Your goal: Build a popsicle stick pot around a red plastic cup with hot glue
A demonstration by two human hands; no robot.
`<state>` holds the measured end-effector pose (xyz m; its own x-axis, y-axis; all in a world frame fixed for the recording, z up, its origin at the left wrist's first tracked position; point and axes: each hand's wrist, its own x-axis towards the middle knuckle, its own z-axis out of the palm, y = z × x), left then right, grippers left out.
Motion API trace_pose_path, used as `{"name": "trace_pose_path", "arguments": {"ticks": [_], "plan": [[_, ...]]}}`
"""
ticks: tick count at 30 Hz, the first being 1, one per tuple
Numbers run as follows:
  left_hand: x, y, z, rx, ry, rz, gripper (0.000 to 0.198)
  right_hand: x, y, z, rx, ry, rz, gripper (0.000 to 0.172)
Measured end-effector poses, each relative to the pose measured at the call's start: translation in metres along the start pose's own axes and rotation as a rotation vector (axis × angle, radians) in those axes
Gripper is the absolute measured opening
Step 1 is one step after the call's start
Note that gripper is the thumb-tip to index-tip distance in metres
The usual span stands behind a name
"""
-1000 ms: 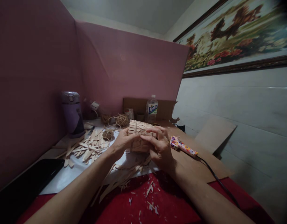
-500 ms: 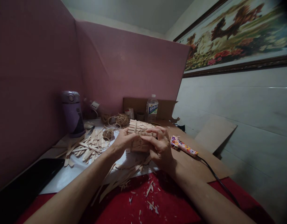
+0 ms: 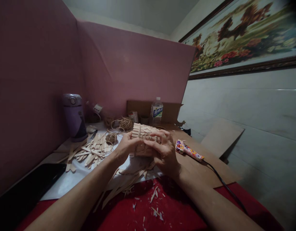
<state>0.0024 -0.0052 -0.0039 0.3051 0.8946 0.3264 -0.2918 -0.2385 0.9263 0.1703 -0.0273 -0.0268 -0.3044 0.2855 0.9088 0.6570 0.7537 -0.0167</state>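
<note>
Between my hands is a rounded holder made of wooden craft sticks (image 3: 144,129), lying on its side with twine tied around it. My left hand (image 3: 127,145) grips its left end, the thumb laid along the near side. My right hand (image 3: 165,148) is closed on the right part, thumb and fingers pressing on the stick surface near the twine. The fingers on the far side and underneath are hidden. Just below the holder, loose craft sticks (image 3: 125,179) lie on white paper and over the red cloth.
A pile of craft sticks (image 3: 92,152) and twine balls (image 3: 125,123) lie left and behind. A purple flask (image 3: 74,118) and a plastic bottle (image 3: 157,110) stand farther back. A flowered glue gun (image 3: 188,150) with a black cord lies right. A black phone-like slab (image 3: 32,183) sits front left.
My right thumb and fingers have shifted slightly on the craft-stick holder. The holder and my left hand stay nearly where they were.
</note>
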Motion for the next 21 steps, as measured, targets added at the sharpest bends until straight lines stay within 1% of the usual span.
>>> {"name": "trace_pose_path", "arguments": {"ticks": [5,9,12,16,21], "plan": [[0.0012,-0.0044,-0.0026,0.005,-0.008,-0.007,0.038,0.0018,-0.0006,0.0001,0.034,0.031,0.009,0.032],[0.0008,-0.004,-0.003,0.009,0.003,-0.014,0.035,0.003,-0.0005,0.0,0.049,0.098,0.062,0.039],[0.0008,-0.0037,-0.0031,-0.003,-0.009,-0.01,0.034,0.0033,-0.0007,-0.0001,0.045,0.104,0.087,0.039],[0.0014,-0.0042,-0.0036,-0.009,-0.027,-0.002,0.034,0.0032,-0.0023,-0.0006,0.062,0.103,0.051,0.035],[0.0017,-0.0044,-0.0039,-0.005,-0.04,0.007,0.033,0.0022,-0.0029,-0.0009,0.051,0.078,0.009,0.034]]}}
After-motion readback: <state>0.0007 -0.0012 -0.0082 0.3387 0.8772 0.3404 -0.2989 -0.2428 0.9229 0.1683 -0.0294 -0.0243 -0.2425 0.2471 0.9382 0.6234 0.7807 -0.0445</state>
